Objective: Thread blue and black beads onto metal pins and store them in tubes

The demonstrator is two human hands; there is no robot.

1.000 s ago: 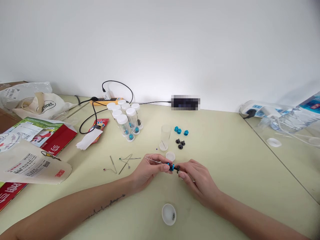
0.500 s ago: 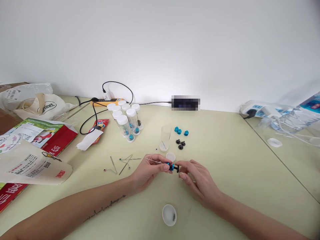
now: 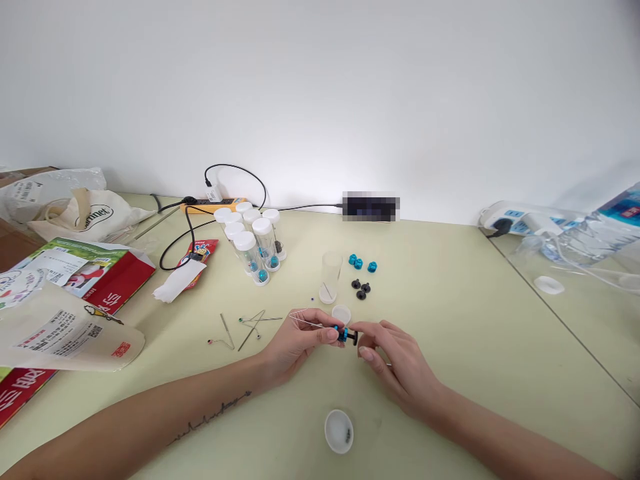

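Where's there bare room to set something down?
The widest bare tabletop lies right of the black pieces and right hand. A smaller patch lies between the forearms, around the white bowl. The left is crowded: capped tubes, metal rods, bags.

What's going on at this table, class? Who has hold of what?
A person's left hand grips a small blue-and-black part. The right hand is at the part's black end; whether it touches is hard to tell. Beyond them stands a clear tube, open at the top, beside loose blue pieces and black pieces. Lidded tubes stand farther left. A white bowl sits nearer the person.
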